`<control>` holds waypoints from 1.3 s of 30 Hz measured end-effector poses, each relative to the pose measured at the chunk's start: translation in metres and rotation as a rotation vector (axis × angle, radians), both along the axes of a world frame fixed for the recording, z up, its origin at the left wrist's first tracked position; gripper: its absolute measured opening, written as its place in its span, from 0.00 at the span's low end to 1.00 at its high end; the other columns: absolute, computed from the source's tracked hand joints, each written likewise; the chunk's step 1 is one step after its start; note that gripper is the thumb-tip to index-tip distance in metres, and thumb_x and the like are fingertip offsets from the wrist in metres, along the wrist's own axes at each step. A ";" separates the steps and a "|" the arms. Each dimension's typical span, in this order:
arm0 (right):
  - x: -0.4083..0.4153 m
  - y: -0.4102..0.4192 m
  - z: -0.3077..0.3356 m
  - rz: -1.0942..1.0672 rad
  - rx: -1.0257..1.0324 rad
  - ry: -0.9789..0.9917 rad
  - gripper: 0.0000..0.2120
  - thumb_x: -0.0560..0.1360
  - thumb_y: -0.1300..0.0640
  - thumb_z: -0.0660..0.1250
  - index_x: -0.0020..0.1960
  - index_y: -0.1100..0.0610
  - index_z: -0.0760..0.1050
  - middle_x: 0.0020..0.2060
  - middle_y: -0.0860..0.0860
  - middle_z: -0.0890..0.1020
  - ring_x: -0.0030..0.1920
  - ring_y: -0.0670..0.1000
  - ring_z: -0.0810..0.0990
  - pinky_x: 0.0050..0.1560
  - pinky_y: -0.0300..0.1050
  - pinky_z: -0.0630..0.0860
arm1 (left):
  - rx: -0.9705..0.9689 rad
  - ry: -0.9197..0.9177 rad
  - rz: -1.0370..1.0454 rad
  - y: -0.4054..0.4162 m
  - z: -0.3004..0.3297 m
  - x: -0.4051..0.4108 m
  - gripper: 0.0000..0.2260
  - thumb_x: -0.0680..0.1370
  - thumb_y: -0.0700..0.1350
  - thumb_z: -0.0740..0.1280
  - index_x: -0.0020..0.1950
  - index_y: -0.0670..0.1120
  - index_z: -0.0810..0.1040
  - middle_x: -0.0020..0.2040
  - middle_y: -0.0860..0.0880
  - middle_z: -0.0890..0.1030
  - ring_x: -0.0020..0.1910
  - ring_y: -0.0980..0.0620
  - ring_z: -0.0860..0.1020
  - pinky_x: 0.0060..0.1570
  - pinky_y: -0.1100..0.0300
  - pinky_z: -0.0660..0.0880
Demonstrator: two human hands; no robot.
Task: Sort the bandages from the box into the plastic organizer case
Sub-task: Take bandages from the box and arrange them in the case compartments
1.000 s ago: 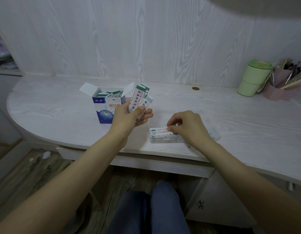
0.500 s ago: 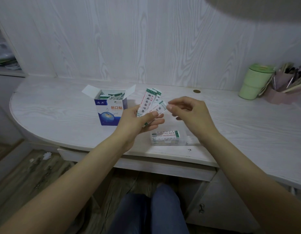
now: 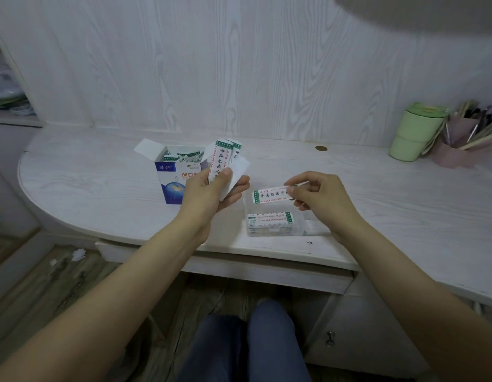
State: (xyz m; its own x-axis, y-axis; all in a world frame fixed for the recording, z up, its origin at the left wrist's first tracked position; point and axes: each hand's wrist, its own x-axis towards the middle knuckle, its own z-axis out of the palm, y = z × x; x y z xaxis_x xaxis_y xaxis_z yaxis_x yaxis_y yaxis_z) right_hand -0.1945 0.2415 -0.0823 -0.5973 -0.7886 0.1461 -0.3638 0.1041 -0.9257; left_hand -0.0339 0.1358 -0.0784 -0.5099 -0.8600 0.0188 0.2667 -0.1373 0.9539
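Head view, looking down over a pale whitewashed wood-grain desk (image 3: 101, 183) set against a matching panelled wall. Left hand (image 3: 209, 194) raised above the desk edge, thumb pressed across a small fan of white paper-wrapped bandages with green end bands (image 3: 224, 157); fingers curled behind the fan, tips showing at its right side. The fan stands roughly upright, printed faces toward the camera, one plain white backing turned outward on the right.

Right hand (image 3: 322, 199) held over the desk to the right of the left one, thumb and forefinger pinching one end of a single white bandage strip with red and green print (image 3: 269, 194). Strip lies nearly level in the air, free end pointing left, just above the clear plastic organizer case (image 3: 311, 230). Remaining fingers loosely curled beneath.

The case sits near the front edge of the desk, below the right hand. A flat stack of wrapped bandages (image 3: 269, 219) already lies in its left part. Its walls are transparent and hard to trace; cannot tell how the compartments divide.

Open blue-and-white cardboard bandage box (image 3: 170, 177) stands upright behind the left hand, flaps spread, more wrapped bandages poking out of the top. The hand covers part of its front.

Far right at the back: pale green lidded plastic cup (image 3: 415, 133), touching or just beside a pink holder of pens and pencils (image 3: 460, 144). Small round brass-coloured disc (image 3: 321, 148) set in the desktop near the wall. Blue trouser knees (image 3: 253, 343) show below the desk.
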 end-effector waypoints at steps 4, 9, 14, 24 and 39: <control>0.000 0.001 -0.010 0.002 0.122 0.192 0.06 0.73 0.61 0.70 0.41 0.51 0.80 0.35 0.57 0.82 0.31 0.43 0.76 0.35 0.35 0.70 | 0.008 0.003 0.011 -0.001 -0.003 -0.001 0.05 0.81 0.41 0.61 0.53 0.47 0.75 0.43 0.46 0.84 0.43 0.52 0.84 0.43 0.62 0.81; 0.007 -0.002 -0.016 0.004 0.181 0.394 0.02 0.73 0.60 0.70 0.43 0.53 0.80 0.35 0.57 0.81 0.37 0.50 0.77 0.32 0.31 0.69 | -0.005 -0.004 0.012 0.000 -0.002 -0.005 0.06 0.81 0.41 0.61 0.57 0.46 0.74 0.44 0.46 0.84 0.44 0.52 0.84 0.43 0.63 0.81; 0.007 -0.005 -0.018 0.018 0.216 0.495 0.02 0.73 0.58 0.70 0.45 0.54 0.81 0.34 0.49 0.78 0.35 0.46 0.74 0.34 0.34 0.68 | 0.002 -0.008 -0.003 0.000 -0.003 -0.008 0.11 0.81 0.42 0.61 0.62 0.43 0.73 0.44 0.47 0.84 0.44 0.52 0.84 0.43 0.63 0.81; 0.005 -0.004 -0.018 0.039 0.301 0.583 0.03 0.73 0.54 0.70 0.45 0.52 0.83 0.41 0.46 0.78 0.35 0.40 0.70 0.33 0.28 0.63 | 0.012 -0.011 -0.015 0.002 -0.002 -0.009 0.07 0.81 0.42 0.61 0.58 0.46 0.73 0.43 0.47 0.84 0.43 0.53 0.84 0.43 0.63 0.81; 0.022 -0.007 0.026 0.143 -0.124 -0.345 0.07 0.76 0.60 0.67 0.42 0.61 0.79 0.30 0.52 0.83 0.28 0.45 0.79 0.31 0.33 0.72 | -0.057 -0.026 -0.261 0.008 0.001 -0.008 0.07 0.79 0.41 0.62 0.56 0.45 0.76 0.46 0.48 0.85 0.44 0.50 0.84 0.44 0.61 0.81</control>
State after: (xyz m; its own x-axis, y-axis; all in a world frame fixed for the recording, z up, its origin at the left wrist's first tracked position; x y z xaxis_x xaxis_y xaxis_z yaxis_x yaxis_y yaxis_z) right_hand -0.1729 0.2345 -0.0561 -0.5134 -0.8564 0.0549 -0.0316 -0.0450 -0.9985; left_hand -0.0416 0.1438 -0.0770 -0.7154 -0.6971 0.0477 0.2048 -0.1440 0.9682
